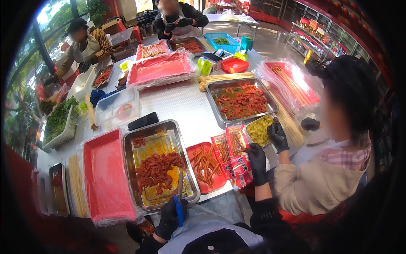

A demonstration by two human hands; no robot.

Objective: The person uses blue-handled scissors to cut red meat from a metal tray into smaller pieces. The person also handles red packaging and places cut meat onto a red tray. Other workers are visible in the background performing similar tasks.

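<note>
My left hand (168, 219), in a black glove, grips scissors (179, 200) with blue handles, their blades pointing away from me. The blades reach over the near rim of a steel tray (130, 158) of red marinated meat pieces (158, 171). My right hand (258, 163), also black-gloved, is raised beside printed red snack packets (236, 143). Whether its curled fingers pinch anything is unclear. Between the steel tray and the packets lies a small red tray (197, 188) of brown stick-shaped snacks (205, 163). A tub of yellow-green pieces (259, 129) stands just past my right hand.
A red tray lined with plastic (109, 177) and bamboo skewers (77, 185) lie left. Another steel meat tray (242, 100) stands farther off. Close at right, a co-worker's gloved hand (278, 135) is at the tub. Two people (87, 47) (179, 20) work across the table.
</note>
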